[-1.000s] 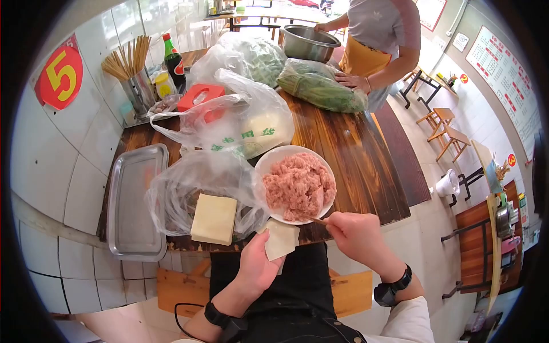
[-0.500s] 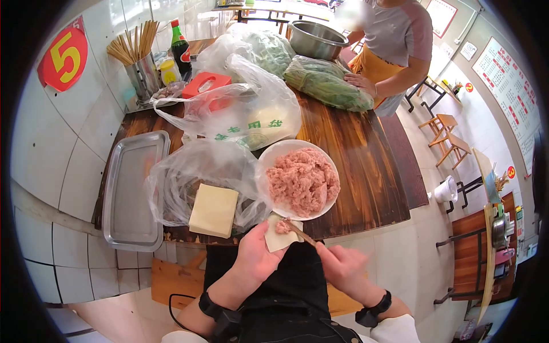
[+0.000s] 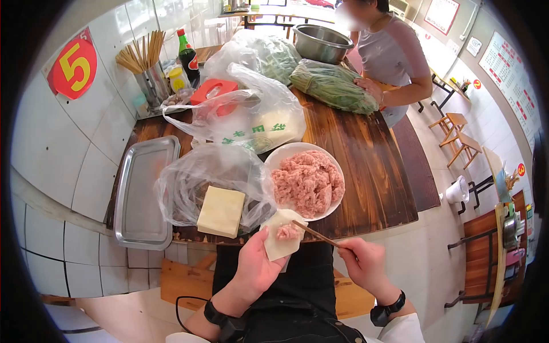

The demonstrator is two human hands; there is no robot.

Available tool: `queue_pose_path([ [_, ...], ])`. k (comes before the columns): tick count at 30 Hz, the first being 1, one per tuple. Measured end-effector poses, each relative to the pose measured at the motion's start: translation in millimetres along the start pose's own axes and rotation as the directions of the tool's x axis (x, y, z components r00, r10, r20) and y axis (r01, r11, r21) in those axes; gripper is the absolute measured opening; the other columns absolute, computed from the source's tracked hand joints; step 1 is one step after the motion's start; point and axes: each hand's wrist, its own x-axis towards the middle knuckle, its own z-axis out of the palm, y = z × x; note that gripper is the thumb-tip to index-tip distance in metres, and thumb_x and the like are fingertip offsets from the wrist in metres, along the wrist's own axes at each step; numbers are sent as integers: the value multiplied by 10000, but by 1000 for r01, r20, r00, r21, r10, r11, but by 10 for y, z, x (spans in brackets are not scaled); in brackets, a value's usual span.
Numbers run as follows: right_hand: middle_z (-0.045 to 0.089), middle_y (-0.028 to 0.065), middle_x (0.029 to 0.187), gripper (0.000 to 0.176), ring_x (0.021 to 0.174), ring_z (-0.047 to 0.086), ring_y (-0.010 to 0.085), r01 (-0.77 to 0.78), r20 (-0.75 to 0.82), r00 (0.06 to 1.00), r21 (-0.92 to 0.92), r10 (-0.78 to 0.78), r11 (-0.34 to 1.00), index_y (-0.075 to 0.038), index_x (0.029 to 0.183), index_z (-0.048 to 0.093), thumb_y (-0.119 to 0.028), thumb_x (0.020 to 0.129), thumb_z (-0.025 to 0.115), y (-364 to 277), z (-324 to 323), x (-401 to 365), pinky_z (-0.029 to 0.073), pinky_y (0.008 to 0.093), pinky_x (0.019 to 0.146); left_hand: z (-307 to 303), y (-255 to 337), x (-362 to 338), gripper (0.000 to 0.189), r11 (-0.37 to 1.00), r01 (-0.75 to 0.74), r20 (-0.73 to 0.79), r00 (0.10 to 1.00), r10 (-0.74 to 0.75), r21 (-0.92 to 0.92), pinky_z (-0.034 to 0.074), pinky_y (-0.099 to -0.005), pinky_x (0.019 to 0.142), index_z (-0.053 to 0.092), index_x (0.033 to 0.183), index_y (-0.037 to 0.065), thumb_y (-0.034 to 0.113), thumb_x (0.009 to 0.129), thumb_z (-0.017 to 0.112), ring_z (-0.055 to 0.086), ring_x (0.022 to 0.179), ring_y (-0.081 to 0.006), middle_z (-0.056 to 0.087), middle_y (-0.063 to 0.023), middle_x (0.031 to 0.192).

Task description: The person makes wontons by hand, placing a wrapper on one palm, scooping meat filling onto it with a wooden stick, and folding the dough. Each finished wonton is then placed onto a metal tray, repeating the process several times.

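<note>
My left hand (image 3: 257, 263) holds a thin pale wrapper (image 3: 278, 243) below the bowl, with a small lump of minced meat (image 3: 287, 231) on it. Pinched in my right hand (image 3: 364, 262) is a brown stick (image 3: 320, 235), its tip at that lump. A white bowl (image 3: 337, 207) of pink minced meat (image 3: 307, 182) stands on the wooden table (image 3: 372, 188), just above the wrapper. Left of my left hand, a square stack of wrappers (image 3: 222, 210) lies near the table's front edge, beside a clear plastic bag (image 3: 186, 180).
An empty metal tray (image 3: 143, 194) lies at the left. Further back are a printed plastic bag (image 3: 274, 114), a red box (image 3: 214, 94), a dark bottle (image 3: 187, 57), bagged greens (image 3: 334, 86) and a metal basin (image 3: 323, 43). Another person (image 3: 394, 57) stands at the far right side, touching the greens.
The view has shifted slightly. The wrapper now lies more open to view in my left hand, and my right hand has drawn back to the right, with the stick at a flatter angle.
</note>
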Motion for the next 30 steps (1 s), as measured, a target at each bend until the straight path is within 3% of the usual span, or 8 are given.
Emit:
queue_pose_path([
  [9,641,81,699,63,580,624,278,108,-11,994,-175,-112,979,-88,841,647,-91,829,709,46,20,184,470,348,508,99,-19,192,468,999,-9,73,997,7,39,343,-468,1157,343,1440,-37,202,1037,337,453,1339,-319,466,-180,1429],
  [15,615,102,659,97,613,630,325,-60,-19,998,-233,57,971,-95,845,590,-124,854,681,317,15,393,473,391,524,99,30,233,475,997,-70,87,994,69,11,352,-483,1143,362,1437,-11,204,1014,380,451,1343,-325,474,-171,1429],
  [19,617,106,658,110,644,646,303,-197,122,963,-297,241,935,-88,919,574,-128,877,667,362,-135,409,481,370,580,78,111,191,485,996,-63,190,979,73,-58,355,-507,1128,381,1437,21,230,1000,396,446,1349,-323,481,-160,1431],
  [21,633,60,728,115,651,631,184,-355,109,933,104,344,929,-63,963,590,-129,903,662,330,-173,368,473,321,587,86,128,164,483,996,-37,276,960,57,-78,350,-490,1136,373,1443,21,231,1009,384,451,1346,-317,477,-157,1437],
  [23,601,18,765,102,660,558,117,-371,106,929,278,356,886,-52,990,595,-125,924,623,262,-22,351,441,278,584,126,69,151,480,996,8,367,930,27,-93,345,-474,1144,364,1450,22,233,1019,372,455,1344,-312,473,-154,1443],
  [25,582,-64,859,178,636,500,40,-386,153,906,683,395,620,-21,1053,618,-164,952,647,33,199,422,406,225,543,208,-25,165,486,997,-1,318,948,25,-77,343,-468,1145,356,1463,47,260,1027,382,461,1340,-301,472,-147,1444],
  [27,566,-71,795,172,587,426,6,-507,348,823,807,449,303,-31,1059,625,-169,959,645,-63,306,433,324,181,497,282,-106,164,474,998,-21,293,955,36,-53,348,-460,1142,355,1465,56,248,1032,381,465,1336,-291,474,-144,1439],
  [30,560,-75,749,164,564,375,-18,-469,302,812,847,500,249,-41,1044,634,-177,954,655,-66,471,397,258,168,472,226,-181,169,461,993,-112,251,963,103,22,343,-450,1146,350,1474,72,211,1035,382,458,1339,-279,470,-129,1441],
])
